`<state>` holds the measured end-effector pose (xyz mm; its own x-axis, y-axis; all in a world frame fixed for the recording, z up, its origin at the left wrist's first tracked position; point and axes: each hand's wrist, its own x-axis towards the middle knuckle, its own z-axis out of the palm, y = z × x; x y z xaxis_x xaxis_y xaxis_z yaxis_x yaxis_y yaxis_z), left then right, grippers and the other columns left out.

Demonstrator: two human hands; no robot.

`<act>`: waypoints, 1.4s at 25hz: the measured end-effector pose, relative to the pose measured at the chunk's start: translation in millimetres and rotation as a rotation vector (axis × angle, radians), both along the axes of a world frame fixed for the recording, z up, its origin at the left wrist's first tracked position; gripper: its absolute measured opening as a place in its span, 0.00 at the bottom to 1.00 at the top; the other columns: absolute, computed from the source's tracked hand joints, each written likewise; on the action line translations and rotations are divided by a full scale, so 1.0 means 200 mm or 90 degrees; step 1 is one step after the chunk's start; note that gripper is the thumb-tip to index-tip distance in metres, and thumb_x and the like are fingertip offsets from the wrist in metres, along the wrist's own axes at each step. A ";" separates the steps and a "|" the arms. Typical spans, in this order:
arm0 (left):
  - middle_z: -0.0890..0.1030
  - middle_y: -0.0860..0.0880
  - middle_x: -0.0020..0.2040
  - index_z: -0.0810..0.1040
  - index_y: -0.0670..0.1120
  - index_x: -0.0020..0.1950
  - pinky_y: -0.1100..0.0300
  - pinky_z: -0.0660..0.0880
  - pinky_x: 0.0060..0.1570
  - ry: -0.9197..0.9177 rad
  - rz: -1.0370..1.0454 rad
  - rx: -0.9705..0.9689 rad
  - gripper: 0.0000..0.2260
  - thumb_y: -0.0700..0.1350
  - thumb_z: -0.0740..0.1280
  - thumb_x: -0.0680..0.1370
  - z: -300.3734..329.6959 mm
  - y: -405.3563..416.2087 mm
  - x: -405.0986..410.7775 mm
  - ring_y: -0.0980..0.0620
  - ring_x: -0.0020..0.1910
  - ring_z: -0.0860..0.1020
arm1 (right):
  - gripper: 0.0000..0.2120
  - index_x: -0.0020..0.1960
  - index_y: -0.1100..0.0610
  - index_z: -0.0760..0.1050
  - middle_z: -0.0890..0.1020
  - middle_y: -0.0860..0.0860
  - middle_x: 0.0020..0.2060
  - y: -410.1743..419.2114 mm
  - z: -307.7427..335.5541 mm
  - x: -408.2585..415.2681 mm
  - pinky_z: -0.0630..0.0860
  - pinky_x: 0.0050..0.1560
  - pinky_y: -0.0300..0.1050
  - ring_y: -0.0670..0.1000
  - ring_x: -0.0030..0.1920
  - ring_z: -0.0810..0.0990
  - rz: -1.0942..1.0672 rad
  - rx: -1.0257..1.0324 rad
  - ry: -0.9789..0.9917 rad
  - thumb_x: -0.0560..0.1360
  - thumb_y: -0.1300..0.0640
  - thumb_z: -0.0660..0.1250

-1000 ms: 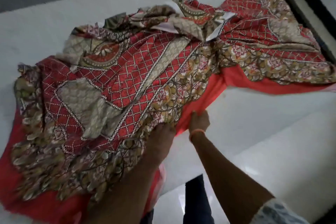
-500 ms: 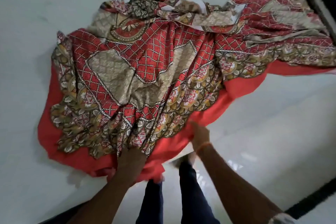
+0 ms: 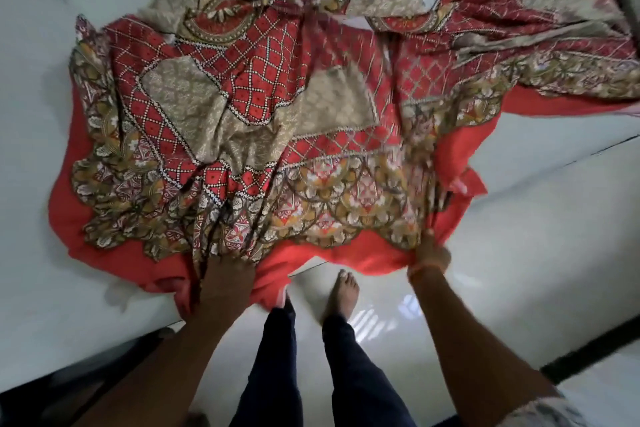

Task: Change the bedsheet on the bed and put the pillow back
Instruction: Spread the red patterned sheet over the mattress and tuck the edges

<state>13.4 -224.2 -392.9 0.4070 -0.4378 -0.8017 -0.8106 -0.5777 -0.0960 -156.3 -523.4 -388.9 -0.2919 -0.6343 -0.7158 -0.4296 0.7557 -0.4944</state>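
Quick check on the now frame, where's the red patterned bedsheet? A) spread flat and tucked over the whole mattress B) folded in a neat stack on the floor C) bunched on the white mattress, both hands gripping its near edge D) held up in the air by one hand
C: the bedsheet lies crumpled on the white mattress, with the left hand and right hand both gripping its red near border.

The sheet [image 3: 277, 121] is red with white lattice, beige patches, a floral border; the mattress [image 3: 41, 28] is white.
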 end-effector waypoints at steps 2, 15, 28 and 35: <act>0.78 0.50 0.26 0.79 0.48 0.28 0.56 0.73 0.38 -0.056 -0.032 -0.086 0.15 0.55 0.81 0.59 -0.03 0.07 -0.08 0.47 0.30 0.78 | 0.17 0.54 0.65 0.74 0.81 0.59 0.49 0.23 0.05 -0.27 0.77 0.43 0.49 0.59 0.47 0.78 -0.038 0.061 -0.006 0.80 0.50 0.65; 0.82 0.43 0.48 0.82 0.44 0.47 0.52 0.72 0.47 -0.082 0.633 -0.366 0.07 0.39 0.67 0.72 0.28 0.02 -0.24 0.40 0.50 0.79 | 0.20 0.67 0.64 0.71 0.76 0.58 0.66 0.13 0.15 0.13 0.73 0.59 0.47 0.58 0.65 0.75 0.521 0.097 0.174 0.81 0.54 0.58; 0.81 0.41 0.59 0.76 0.39 0.63 0.60 0.78 0.37 0.182 1.532 -0.456 0.18 0.45 0.71 0.76 -0.02 0.57 0.30 0.46 0.49 0.80 | 0.18 0.54 0.62 0.78 0.82 0.63 0.50 1.50 0.07 0.96 0.73 0.52 0.49 0.63 0.52 0.80 1.046 -0.091 -0.054 0.70 0.53 0.63; 0.76 0.34 0.64 0.73 0.34 0.66 0.50 0.67 0.63 -0.004 1.318 -0.505 0.17 0.41 0.52 0.84 0.23 1.13 0.66 0.37 0.64 0.74 | 0.31 0.61 0.53 0.73 0.83 0.55 0.52 2.08 0.26 1.26 0.75 0.54 0.52 0.58 0.53 0.82 1.502 -0.199 0.351 0.70 0.31 0.65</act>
